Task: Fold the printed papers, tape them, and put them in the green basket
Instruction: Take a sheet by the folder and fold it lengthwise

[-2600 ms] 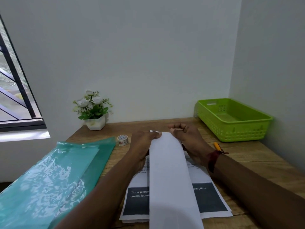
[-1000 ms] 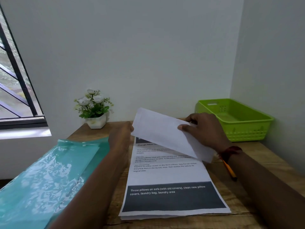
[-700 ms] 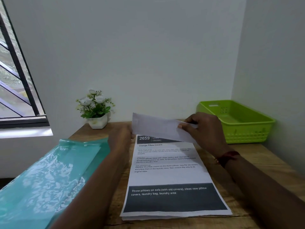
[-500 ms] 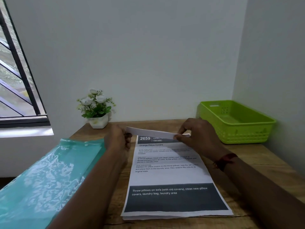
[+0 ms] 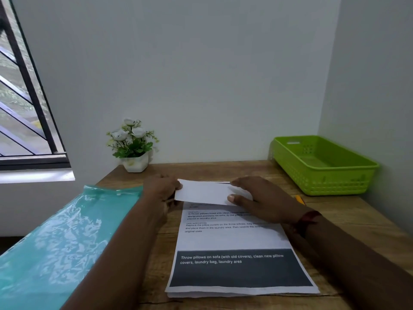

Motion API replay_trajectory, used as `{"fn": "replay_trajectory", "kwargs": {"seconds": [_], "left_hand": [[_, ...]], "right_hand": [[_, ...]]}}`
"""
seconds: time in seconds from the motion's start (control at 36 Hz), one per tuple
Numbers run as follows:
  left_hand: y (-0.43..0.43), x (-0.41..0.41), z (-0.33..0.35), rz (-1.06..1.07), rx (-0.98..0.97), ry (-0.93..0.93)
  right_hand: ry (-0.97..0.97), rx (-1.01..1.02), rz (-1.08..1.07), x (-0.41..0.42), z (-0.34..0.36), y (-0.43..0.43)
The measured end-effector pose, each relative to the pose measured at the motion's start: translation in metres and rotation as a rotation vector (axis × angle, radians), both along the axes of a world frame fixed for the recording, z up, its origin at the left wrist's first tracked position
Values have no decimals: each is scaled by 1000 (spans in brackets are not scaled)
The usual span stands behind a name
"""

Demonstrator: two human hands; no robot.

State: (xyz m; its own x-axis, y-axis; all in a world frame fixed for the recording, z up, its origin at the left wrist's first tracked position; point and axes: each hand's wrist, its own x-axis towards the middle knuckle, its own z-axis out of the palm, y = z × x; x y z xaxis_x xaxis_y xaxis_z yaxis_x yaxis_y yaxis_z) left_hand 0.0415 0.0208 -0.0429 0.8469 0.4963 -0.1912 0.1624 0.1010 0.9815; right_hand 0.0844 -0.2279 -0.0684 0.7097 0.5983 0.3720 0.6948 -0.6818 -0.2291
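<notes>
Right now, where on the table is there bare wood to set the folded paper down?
Bare wood runs along the back wall between the flower pot and green basket, and right of the printed papers before the basket, past the pencil. Left is crowded: the folder sits beside the left hand gripping the folded paper.
</notes>
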Motion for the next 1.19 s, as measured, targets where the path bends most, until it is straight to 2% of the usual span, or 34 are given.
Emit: {"fn": "replay_trajectory", "kwargs": {"seconds": [0.06,0.19,0.31,0.81,1.19], "left_hand": [[-2,2,-2,37,126,-16],[2,10,-12,106,703,-16],[4,14,-20,65,886,10],[-3,15,-28,-1,1098,47],[-5,17,-35,-48,1175,35]], "right_hand": [[29,-53,-4,2,-5,1],[92,-88,-27,6,-17,3],[142,-157,-53,7,-22,4],[155,-186,-44,7,-29,8],[141,-216,-55,10,-32,8]]}}
